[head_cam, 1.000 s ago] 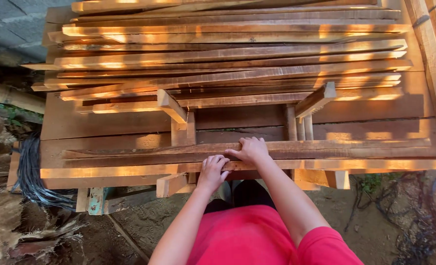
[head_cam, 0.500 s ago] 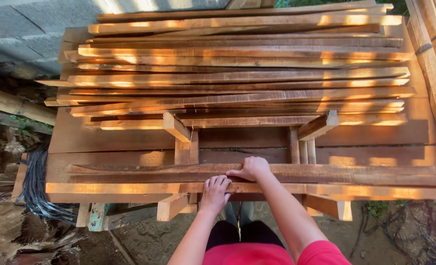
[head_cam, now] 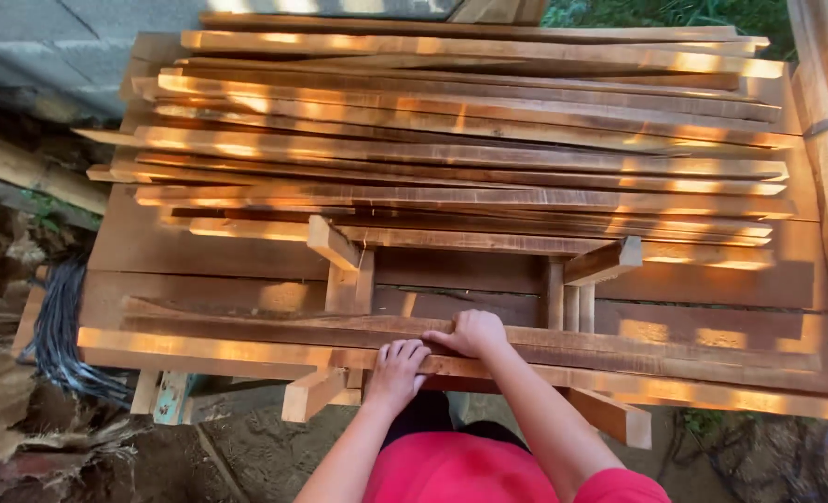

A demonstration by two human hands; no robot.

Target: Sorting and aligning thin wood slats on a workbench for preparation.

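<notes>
**Both hands on the nearest slat of the timber stack**

At the near edge of the stack, a long, thin, reddish-brown wooden slat point(head_cam: 246, 346) is lain across the view, its long axis running left to right, its ends pointing out past both sides of the support beneath. The left hand point(head_cam: 397, 371) is laid palm-down on this slat, fingers extended and pressed close together over its near edge. Just right of it, and slightly farther in, the right hand point(head_cam: 472, 333) is curled, knuckles up, over the top of the same strip (whether the fingertips hook its far edge cannot be told).

For the hold to be done well, the grip would best be kept near the slat's middle, so that the long ends stay level and are not snagged on neighbouring strips.

Beyond the slat, short upright wooden blocks point(head_cam: 348, 279) are seen, and farther still a loose pile of similar long slats point(head_cam: 470, 158), all laid roughly parallel to it.
</notes>
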